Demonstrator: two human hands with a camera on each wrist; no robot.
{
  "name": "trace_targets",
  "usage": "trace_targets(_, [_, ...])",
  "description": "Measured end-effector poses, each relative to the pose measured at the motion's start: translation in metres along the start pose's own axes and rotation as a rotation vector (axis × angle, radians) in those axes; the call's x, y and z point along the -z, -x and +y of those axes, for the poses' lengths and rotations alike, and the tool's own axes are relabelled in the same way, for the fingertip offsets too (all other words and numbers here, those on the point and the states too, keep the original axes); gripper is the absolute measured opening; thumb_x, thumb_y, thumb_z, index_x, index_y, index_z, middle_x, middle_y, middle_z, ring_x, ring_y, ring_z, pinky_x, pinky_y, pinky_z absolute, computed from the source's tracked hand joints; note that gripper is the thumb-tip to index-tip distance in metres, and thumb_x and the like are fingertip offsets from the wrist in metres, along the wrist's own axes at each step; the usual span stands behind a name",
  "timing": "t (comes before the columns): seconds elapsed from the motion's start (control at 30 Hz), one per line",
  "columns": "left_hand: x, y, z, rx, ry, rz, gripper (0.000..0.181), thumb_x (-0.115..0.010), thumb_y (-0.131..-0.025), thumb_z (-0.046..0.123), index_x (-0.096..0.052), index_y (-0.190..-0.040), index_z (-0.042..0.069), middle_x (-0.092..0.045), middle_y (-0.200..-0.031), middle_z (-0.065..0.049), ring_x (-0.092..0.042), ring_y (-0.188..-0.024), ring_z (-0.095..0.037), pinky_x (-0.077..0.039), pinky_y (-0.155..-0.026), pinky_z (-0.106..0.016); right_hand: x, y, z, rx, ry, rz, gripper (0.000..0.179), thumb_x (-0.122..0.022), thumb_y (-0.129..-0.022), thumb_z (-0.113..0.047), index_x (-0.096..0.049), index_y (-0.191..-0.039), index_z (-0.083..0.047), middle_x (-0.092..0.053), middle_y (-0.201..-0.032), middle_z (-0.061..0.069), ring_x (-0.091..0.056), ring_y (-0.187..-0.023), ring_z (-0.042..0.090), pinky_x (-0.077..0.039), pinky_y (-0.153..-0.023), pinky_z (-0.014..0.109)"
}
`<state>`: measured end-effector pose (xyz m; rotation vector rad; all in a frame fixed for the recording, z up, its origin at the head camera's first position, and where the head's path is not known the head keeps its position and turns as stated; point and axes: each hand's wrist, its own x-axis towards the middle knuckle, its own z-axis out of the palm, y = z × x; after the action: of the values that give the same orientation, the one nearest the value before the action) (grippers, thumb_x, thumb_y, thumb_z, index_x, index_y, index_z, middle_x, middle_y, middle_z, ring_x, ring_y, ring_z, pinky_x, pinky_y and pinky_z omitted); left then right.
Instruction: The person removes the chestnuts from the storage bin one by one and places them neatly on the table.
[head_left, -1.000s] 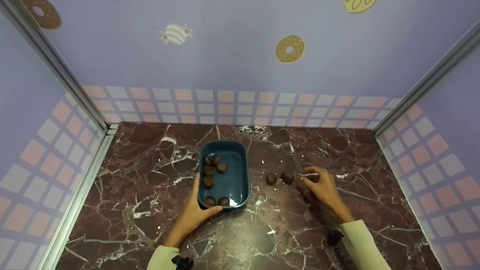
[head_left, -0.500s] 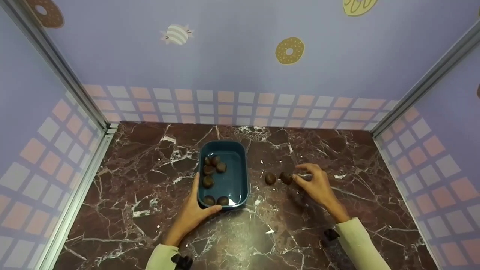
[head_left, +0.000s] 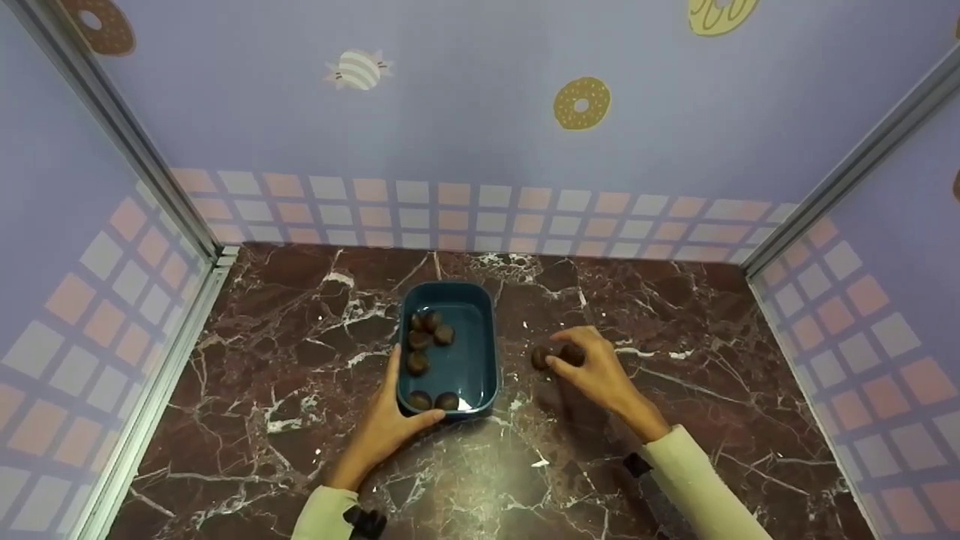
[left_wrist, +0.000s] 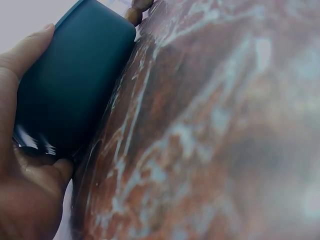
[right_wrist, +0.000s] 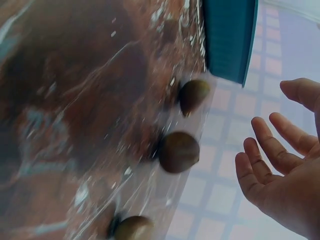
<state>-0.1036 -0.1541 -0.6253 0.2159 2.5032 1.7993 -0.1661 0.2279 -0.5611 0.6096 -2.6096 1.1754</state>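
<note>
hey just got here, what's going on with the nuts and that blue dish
A person's left hand grips the blue dish at its near corner, and several brown nuts lie inside. The right hand is over the table beside the dish, close to some loose nuts, its fingers parted and holding nothing. The right wrist view shows three nuts outside the dish.
</note>
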Motion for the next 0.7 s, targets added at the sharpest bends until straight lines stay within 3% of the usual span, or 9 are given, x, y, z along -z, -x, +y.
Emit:
trace_targets(0.17, [0.0, 0.0, 0.0, 0.014, -0.017, -0.007, 0.134, -0.097, -0.086, 0.043, -0.004, -0.18, 0.021, -0.02, -0.181, -0.02, -0.031, -0.162, -0.046, -0.032, -0.123, -0.073, -0.012, -0.007, -0.01, 0.038, -0.02, -0.05, 0.028, -0.09, -0.091, -0.009, -0.08, -0.117, -0.003, -0.077, -0.114, 0.016, -0.066, -0.105, 0.042, -0.055, -0.087, 0.048])
trace_targets(0.37, [0.0, 0.0, 0.001, 0.01, -0.012, -0.004, 0.134, -0.097, -0.085, 0.041, -0.004, -0.18, 0.02, -0.022, -0.181, -0.021, -0.032, -0.162, -0.045, -0.032, -0.124, -0.071, -0.028, -0.013, -0.021, 0.11, -0.048, -0.095, 0.029, -0.09, -0.091, -0.012, -0.08, -0.118, -0.005, -0.076, -0.117, 0.012, -0.067, -0.112, 0.033, -0.056, -0.096, 0.05])
trace_targets(0.4, [0.0, 0.0, 0.001, 0.009, -0.014, -0.004, 0.135, -0.098, -0.085, 0.041, -0.004, -0.18, 0.02, -0.022, -0.18, -0.021, -0.032, -0.162, -0.045, -0.032, -0.124, -0.07, -0.039, -0.014, -0.005, 0.143, -0.048, -0.093, 0.031, -0.089, -0.092, -0.015, -0.08, -0.12, -0.005, -0.076, -0.119, 0.011, -0.067, -0.114, 0.031, -0.056, -0.1, 0.049])
trace_targets(0.57, [0.0, 0.0, 0.0, 0.008, -0.016, -0.001, 0.135, -0.098, -0.085, 0.041, -0.004, -0.18, 0.021, -0.021, -0.181, -0.02, -0.03, -0.163, -0.044, -0.031, -0.125, -0.069, -0.056, -0.017, -0.008, 0.217, -0.043, -0.116, 0.031, -0.089, -0.093, -0.015, -0.078, -0.12, -0.002, -0.077, -0.118, 0.014, -0.067, -0.114, 0.032, -0.057, -0.099, 0.052])
trace_targets(0.6, [0.0, 0.0, -0.001, 0.009, -0.016, -0.001, 0.135, -0.098, -0.085, 0.041, -0.004, -0.18, 0.021, -0.021, -0.181, -0.02, -0.03, -0.163, -0.044, -0.031, -0.126, -0.069, -0.058, -0.018, -0.01, 0.21, -0.029, -0.134, 0.032, -0.089, -0.093, -0.014, -0.078, -0.12, -0.002, -0.077, -0.118, 0.014, -0.067, -0.115, 0.032, -0.057, -0.099, 0.051])
trace_targets(0.63, [0.0, 0.0, -0.001, 0.009, -0.013, -0.001, 0.135, -0.098, -0.085, 0.041, -0.004, -0.18, 0.021, -0.021, -0.181, -0.02, -0.03, -0.163, -0.043, -0.031, -0.126, -0.069, -0.052, -0.018, -0.03, 0.195, -0.019, -0.152, 0.031, -0.089, -0.092, -0.012, -0.078, -0.119, -0.001, -0.077, -0.116, 0.014, -0.067, -0.113, 0.033, -0.058, -0.098, 0.053])
trace_targets(0.7, [0.0, -0.001, -0.001, 0.013, -0.011, 0.0, 0.135, -0.098, -0.085, 0.041, -0.004, -0.18, 0.021, -0.021, -0.181, -0.02, -0.031, -0.163, -0.043, -0.031, -0.126, -0.069, -0.055, -0.019, -0.034, 0.185, -0.004, -0.181, 0.031, -0.089, -0.093, -0.012, -0.078, -0.119, 0.0, -0.076, -0.117, 0.014, -0.067, -0.115, 0.033, -0.057, -0.099, 0.053])
